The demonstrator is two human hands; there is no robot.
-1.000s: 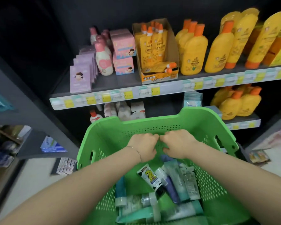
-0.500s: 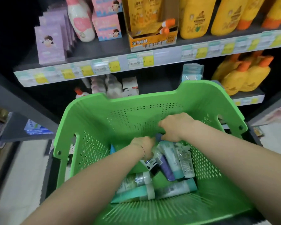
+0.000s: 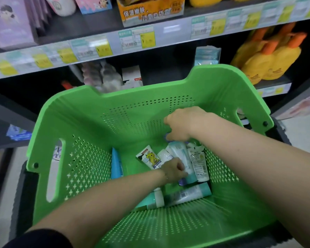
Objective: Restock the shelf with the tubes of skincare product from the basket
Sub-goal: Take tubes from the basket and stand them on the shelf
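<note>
In the green basket, left hand clamps a pale tube for shelving; right hand grip unclear.

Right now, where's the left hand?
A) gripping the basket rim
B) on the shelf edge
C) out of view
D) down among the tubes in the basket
D: the left hand is low inside the green basket, fingers curled among the tubes on its floor, while the right hand is higher, near the far wall.
</note>
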